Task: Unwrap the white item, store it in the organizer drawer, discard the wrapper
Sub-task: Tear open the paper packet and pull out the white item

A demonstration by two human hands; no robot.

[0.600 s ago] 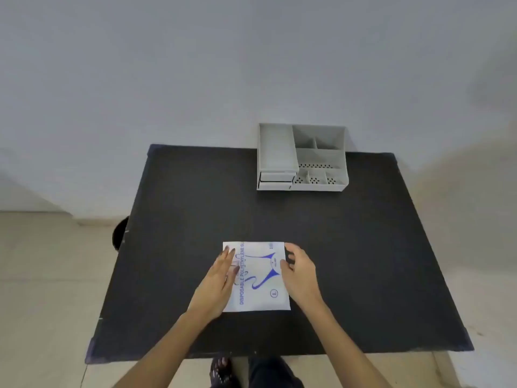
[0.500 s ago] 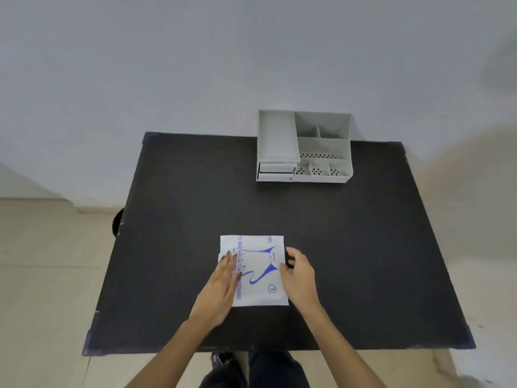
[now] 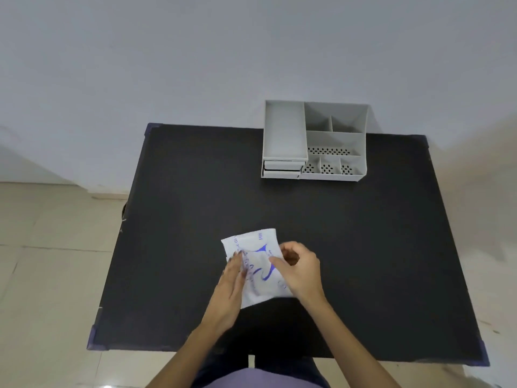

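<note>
Near the front of the counter (image 3: 195, 191), the packet (image 3: 257, 247), flat a moment earlier, had tilted up: my right grip (image 3: 299, 271) pinched its right edge, my left grip (image 3: 230, 281) lay straight-fingered on it. Unwrapping seemed to be starting.

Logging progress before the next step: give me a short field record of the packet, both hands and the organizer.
packet: white with blue print, askew near the table's front edge
left hand: straight fingers rest on its left side
right hand: pinches its right edge
organizer: grey, far side of table, drawers look shut
stage: unwrapping not visibly begun
</note>
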